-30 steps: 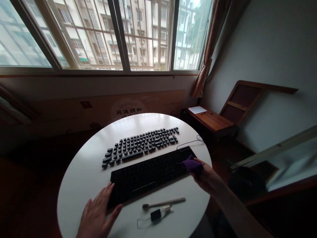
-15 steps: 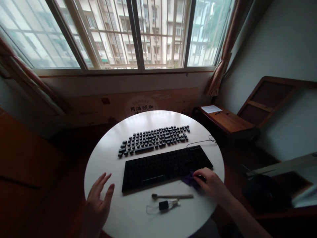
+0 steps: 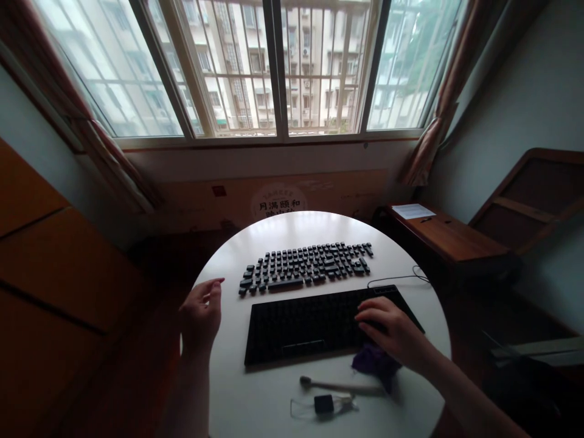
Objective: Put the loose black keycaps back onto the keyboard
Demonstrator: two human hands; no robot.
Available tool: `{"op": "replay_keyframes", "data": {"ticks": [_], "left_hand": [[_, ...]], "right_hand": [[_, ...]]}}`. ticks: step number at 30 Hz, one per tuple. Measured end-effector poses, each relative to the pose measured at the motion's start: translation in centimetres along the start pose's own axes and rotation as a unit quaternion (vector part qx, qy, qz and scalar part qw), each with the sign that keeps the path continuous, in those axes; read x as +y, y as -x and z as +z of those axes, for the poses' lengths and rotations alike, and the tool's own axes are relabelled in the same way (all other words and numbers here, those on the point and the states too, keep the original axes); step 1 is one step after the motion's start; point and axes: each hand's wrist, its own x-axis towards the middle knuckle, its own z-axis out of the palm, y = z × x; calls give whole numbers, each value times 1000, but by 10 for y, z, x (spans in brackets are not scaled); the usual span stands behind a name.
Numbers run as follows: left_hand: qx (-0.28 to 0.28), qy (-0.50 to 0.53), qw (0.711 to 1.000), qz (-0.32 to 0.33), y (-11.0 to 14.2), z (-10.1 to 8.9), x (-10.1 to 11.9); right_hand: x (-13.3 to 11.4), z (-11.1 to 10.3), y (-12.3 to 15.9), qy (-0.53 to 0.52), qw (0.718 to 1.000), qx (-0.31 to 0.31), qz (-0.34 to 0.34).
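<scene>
R hand (image 3: 389, 326) was loose, seemingly empty, over kb (image 3: 310, 322), cloth (image 3: 371, 360) below; L hand (image 3: 203, 309) loose too. Keycaps (image 3: 285, 284) were off, beyond R; rest unclear.

Pale daylight comes through the wide window (image 3: 278, 73) ahead of me, curtains (image 3: 112, 159) gathered at both sides, and gleams on the round white worktop (image 3: 241, 395). A wooden bench (image 3: 456, 234) stands by the right wall (image 3: 547, 91).

left hand (image 3: 201, 309) – bare | right hand (image 3: 387, 325) – bare, slender fingers (image 3: 369, 315) | right forearm (image 3: 460, 389): bare, tapering to wrist (image 3: 424, 358)
</scene>
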Motion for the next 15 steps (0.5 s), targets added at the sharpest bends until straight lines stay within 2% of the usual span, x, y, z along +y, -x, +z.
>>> {"op": "replay_keyframes", "data": {"ticks": [4, 6, 9, 11, 15], "left_hand": [[38, -10, 998, -46, 3, 15, -33], [52, -22, 997, -55, 6, 18, -45], [56, -32, 997, -50, 7, 20, -51], [46, -34, 998, -37, 8, 21, -51], [34, -34, 999, -19, 10, 22, -49]], "right_hand": [[-13, 21, -100, 37, 991, -12, -128], [-22, 41, -159, 65, 985, -36, -153], [-30, 75, -238, 131, 982, -105, -88], [-31, 98, -279, 147, 979, -125, -59], [-23, 135, -323, 165, 973, -156, -29]]}}
